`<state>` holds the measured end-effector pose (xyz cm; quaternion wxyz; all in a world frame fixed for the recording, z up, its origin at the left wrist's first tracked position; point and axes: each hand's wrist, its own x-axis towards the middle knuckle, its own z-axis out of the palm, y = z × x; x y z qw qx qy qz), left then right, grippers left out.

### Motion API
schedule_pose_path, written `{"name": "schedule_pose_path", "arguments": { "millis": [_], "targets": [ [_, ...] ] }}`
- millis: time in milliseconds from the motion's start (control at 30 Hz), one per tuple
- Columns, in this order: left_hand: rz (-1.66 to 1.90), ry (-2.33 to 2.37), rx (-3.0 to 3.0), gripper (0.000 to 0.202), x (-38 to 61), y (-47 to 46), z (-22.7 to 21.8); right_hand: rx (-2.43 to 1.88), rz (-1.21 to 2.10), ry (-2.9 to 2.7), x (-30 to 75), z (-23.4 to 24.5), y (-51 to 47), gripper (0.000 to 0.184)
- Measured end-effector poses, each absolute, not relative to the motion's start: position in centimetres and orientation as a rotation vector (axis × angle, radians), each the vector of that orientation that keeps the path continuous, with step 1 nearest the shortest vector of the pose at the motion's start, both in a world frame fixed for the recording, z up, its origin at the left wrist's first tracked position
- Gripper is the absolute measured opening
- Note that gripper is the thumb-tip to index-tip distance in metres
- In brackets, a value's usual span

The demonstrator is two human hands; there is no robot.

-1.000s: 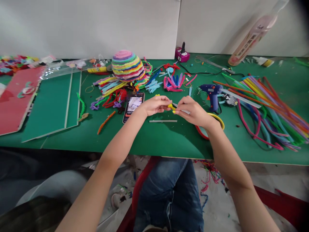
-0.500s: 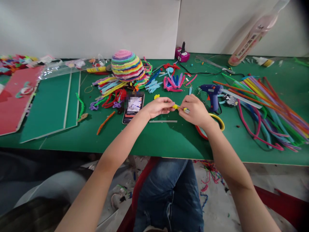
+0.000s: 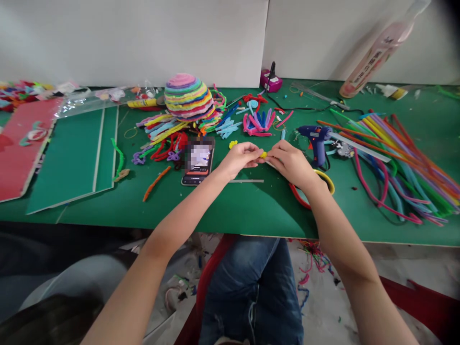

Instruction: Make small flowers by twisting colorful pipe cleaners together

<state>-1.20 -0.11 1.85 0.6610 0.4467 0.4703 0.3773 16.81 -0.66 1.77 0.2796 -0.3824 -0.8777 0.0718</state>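
Observation:
My left hand [image 3: 240, 158] and my right hand [image 3: 290, 162] meet over the green table [image 3: 230, 206], fingers pinched together on a small yellow pipe-cleaner piece [image 3: 263, 155] held between them. A thin pale stick runs under my right hand's fingers. Another small yellow piece [image 3: 233, 143] lies just beyond my left hand. A phone [image 3: 198, 163] rests left of my left wrist, and a grey strip [image 3: 247, 180] lies on the table below my hands.
A rainbow pipe-cleaner dome [image 3: 189, 97] sits at the back amid loose coloured pieces. A blue glue gun [image 3: 315, 139] stands right of my hands, by a red-yellow ring [image 3: 325, 178]. Long pipe cleaners [image 3: 402, 158] fan out at right. Green boards [image 3: 72, 153] lie left.
Both hands have drifted slightly left and closer together; the yellow piece has stayed pinched between them and turned a little.

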Motion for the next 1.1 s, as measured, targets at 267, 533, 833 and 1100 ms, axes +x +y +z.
{"name": "schedule_pose_path", "arguments": {
  "millis": [267,533,833,1100],
  "targets": [
    [0.851,1.046,0.945,0.011,-1.0,-0.1,1.7,-0.917,0.222,-2.193,16.9,2.0,-0.7,0.017],
    [0.876,0.989,0.743,0.009,-1.3,0.5,1.7,-0.885,0.24,-2.188,17.0,2.2,-0.8,0.018],
    [0.946,0.976,0.703,0.011,-0.9,0.3,1.7,-1.003,0.314,-2.035,16.5,0.5,-0.5,0.007],
    [0.913,0.91,0.766,0.01,-1.3,0.4,1.5,-0.923,0.367,-2.069,16.8,0.7,-0.3,0.005]
  ]
}}
